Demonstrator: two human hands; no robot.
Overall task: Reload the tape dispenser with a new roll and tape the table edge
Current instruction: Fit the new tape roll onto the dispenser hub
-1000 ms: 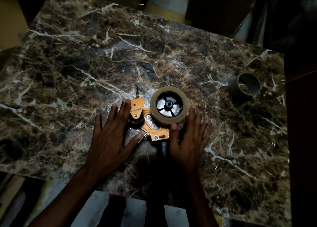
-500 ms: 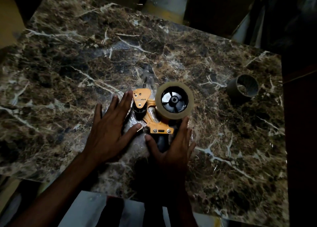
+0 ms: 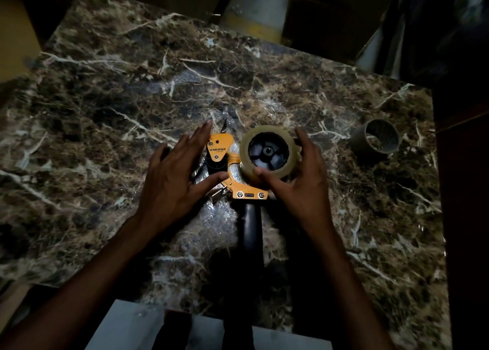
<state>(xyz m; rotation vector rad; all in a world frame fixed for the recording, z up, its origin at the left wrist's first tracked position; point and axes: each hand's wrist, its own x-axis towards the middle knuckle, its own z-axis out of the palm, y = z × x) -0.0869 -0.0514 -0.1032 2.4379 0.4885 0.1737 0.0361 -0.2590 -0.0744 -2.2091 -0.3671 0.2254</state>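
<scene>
An orange tape dispenser (image 3: 225, 151) with a black handle (image 3: 251, 225) lies flat on the dark marble table (image 3: 105, 98). A roll of clear tape (image 3: 268, 152) sits on its black hub. My right hand (image 3: 299, 185) curls around the roll's right and near side, thumb and fingertips touching its rim. My left hand (image 3: 174, 177) lies flat beside the dispenser's front end, fingers spread, thumb against the orange plate.
An empty cardboard tape core (image 3: 377, 140) lies on its side at the right of the table. The table's near edge (image 3: 185, 304) runs just below my forearms. Dark furniture surrounds the far side.
My right hand has moved from the handle area up to the tape roll and cupped it. The left hand stayed beside the dispenser. The black handle is now uncovered.
</scene>
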